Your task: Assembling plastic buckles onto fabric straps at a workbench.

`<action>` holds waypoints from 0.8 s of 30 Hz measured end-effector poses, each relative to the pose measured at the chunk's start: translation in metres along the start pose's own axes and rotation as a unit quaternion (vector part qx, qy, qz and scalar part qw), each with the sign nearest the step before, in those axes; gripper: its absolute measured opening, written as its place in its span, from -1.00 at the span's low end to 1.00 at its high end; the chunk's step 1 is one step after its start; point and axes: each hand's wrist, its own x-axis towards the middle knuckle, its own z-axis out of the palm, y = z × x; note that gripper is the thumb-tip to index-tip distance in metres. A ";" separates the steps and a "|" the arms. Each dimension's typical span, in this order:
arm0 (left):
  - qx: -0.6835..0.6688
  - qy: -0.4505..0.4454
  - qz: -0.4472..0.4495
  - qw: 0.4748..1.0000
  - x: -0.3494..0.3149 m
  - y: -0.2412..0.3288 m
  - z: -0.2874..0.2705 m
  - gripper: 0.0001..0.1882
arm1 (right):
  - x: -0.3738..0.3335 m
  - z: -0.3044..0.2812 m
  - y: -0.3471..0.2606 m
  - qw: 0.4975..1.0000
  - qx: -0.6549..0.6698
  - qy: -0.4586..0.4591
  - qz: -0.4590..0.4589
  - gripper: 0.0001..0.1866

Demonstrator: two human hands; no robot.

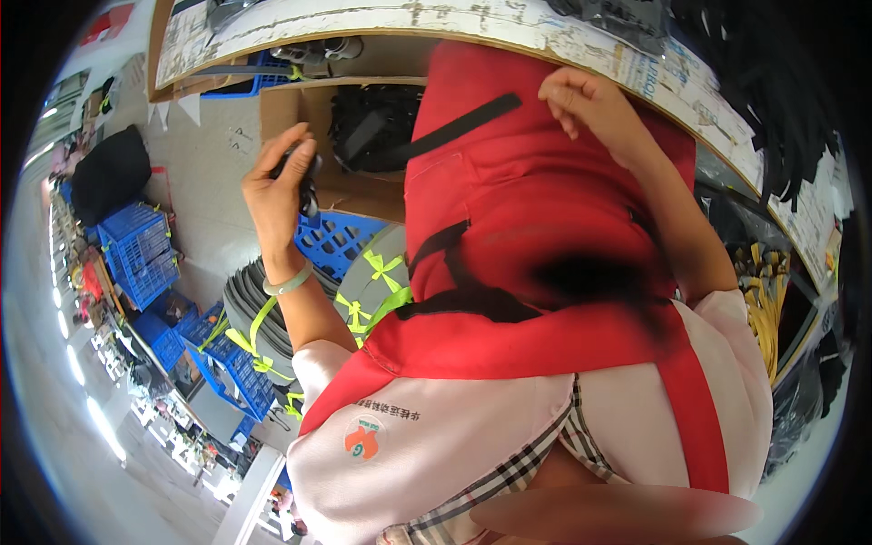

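Note:
My left hand (280, 174), with a pale bangle at its wrist, is closed around a small shiny black object (310, 186). The fingers hide most of it, so its kind does not show. Beside that hand stands an open cardboard box (280, 111) holding a heap of black pieces (377, 113). A flat black strap (465, 125) reaches from the box across the red apron (536, 182) on my lap. My right hand (589, 102) hovers by the table edge, past the strap's end, its fingers loosely bent and apart with nothing visible in them.
A worn white table (381, 25) curves along the far side, with black strips (772, 109) hanging at its right. Left of me are rolls of grey-black banding (250, 304) tied with yellow-green ribbon, blue crates (136, 250) and a black sack (111, 174). Yellow strips (767, 300) hang at right.

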 end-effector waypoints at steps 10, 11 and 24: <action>-0.407 -0.139 -0.165 0.888 -0.016 -0.003 0.173 -0.71 | -0.005 0.060 -0.014 0.995 -0.054 -0.085 0.013 -0.80; -0.422 -0.171 -0.192 0.869 -0.016 0.001 0.178 -0.58 | -0.006 0.053 -0.011 0.996 -0.055 -0.065 0.010 -0.81; -0.457 -0.341 -0.289 0.769 -0.023 -0.007 0.195 -0.47 | -0.025 0.019 0.002 0.994 0.102 0.032 0.020 -0.83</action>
